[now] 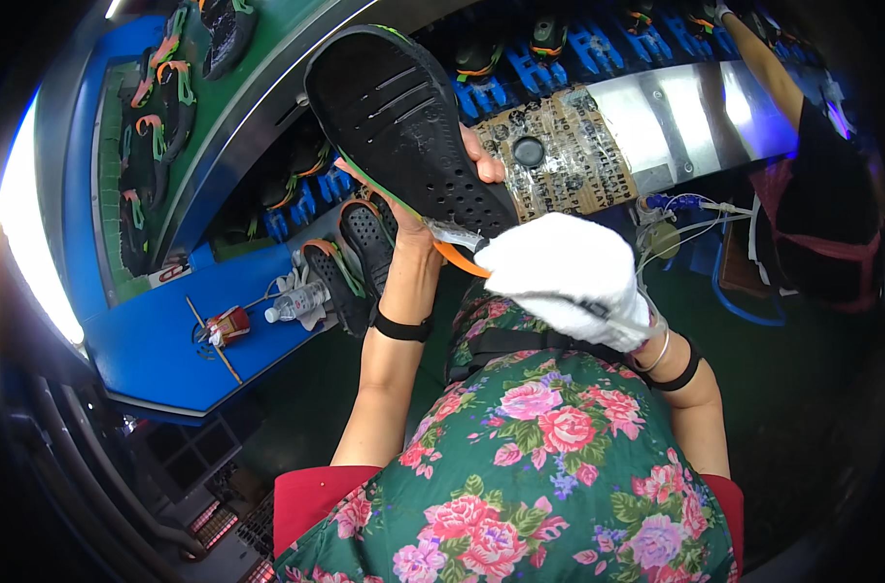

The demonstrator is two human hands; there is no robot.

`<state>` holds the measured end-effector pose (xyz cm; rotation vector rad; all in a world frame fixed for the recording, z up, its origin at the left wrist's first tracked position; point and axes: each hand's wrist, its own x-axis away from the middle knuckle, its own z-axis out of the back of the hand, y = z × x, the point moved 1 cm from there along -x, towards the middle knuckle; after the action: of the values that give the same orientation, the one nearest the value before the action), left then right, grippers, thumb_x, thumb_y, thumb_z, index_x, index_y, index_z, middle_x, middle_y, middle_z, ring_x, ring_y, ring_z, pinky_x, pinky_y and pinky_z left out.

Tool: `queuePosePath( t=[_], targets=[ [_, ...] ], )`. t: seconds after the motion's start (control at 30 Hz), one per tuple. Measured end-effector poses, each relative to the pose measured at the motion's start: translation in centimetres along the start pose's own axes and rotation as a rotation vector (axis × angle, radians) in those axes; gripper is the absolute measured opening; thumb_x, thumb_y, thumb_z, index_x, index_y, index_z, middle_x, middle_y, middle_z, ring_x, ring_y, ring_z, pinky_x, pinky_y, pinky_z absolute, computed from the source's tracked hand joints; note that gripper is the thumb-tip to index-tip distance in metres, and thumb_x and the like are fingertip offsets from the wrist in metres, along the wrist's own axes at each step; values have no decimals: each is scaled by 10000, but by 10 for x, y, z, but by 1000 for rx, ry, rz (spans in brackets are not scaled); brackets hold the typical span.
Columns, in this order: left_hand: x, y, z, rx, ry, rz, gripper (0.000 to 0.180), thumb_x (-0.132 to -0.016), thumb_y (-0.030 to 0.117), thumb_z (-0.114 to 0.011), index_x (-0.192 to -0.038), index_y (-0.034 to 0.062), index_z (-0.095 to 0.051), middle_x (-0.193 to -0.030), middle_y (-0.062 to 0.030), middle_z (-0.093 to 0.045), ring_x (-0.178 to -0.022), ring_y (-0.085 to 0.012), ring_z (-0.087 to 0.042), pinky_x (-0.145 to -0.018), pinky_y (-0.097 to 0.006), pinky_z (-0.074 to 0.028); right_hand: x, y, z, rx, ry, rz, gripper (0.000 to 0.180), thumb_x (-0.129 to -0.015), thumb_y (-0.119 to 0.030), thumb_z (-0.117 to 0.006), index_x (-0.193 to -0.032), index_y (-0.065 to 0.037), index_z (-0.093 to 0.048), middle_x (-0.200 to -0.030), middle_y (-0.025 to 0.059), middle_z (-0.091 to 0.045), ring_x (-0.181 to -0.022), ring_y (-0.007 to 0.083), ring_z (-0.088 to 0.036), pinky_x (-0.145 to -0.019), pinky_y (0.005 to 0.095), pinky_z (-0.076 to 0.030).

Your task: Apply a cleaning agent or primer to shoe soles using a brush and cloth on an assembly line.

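Note:
A black shoe (pixel 399 126) with slits toward the toe, round holes toward the heel and green and orange edging is tilted up in front of me. My left hand (pixel 413 219) is closed around it from underneath, with fingertips showing at its right edge. White fabric (pixel 564 267) covers my right hand (pixel 646 335) at the heel end; whether it is a glove or a cloth is unclear, and the fingers are hidden. A shiny strip (pixel 454 234) and an orange band (pixel 460 259) show between heel and fabric.
Beyond the shoe, a metal ledge (pixel 690 121) carries a taped brown cover (pixel 559 151). Shoes on blue holders (pixel 598 49) line the back. At left, a blue table (pixel 160 340) holds a plastic bottle (pixel 298 303) and black shoes (pixel 335 282). Another person (pixel 821 194) works at right.

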<state>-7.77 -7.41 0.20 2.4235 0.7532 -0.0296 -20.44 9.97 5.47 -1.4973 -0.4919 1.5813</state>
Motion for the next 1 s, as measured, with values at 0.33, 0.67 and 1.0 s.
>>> queuePosePath(
  t=[0.33,0.67,1.0],
  targets=[
    [-10,8,-2,-101,-51,3,648,-909,523,-733,-1086,-88,-608,-941,-181,-653,-879,-288,-679,-854,-426,-533,4,7,4,-69,-2,-62,240,-784,-4,-789,-1015,-68,-801,-1051,112,-772,-930,263,-741,-818,361,-591],
    [-26,14,0,-168,-116,-12,561,-919,471,-732,-1060,-62,-627,-962,-167,-661,-860,-280,-686,-808,-434,-508,5,17,9,-152,65,-133,169,-755,-2,-795,-918,-47,-800,-979,132,-781,-900,284,-752,-795,362,-584],
    [-34,11,6,-65,-137,-12,781,-878,709,-651,-1076,-46,-609,-968,-178,-652,-844,-313,-672,-826,-446,-502,6,18,10,-10,-3,-73,259,-792,-17,-772,-1044,-77,-785,-1043,90,-774,-929,272,-736,-798,362,-588]
  ],
)
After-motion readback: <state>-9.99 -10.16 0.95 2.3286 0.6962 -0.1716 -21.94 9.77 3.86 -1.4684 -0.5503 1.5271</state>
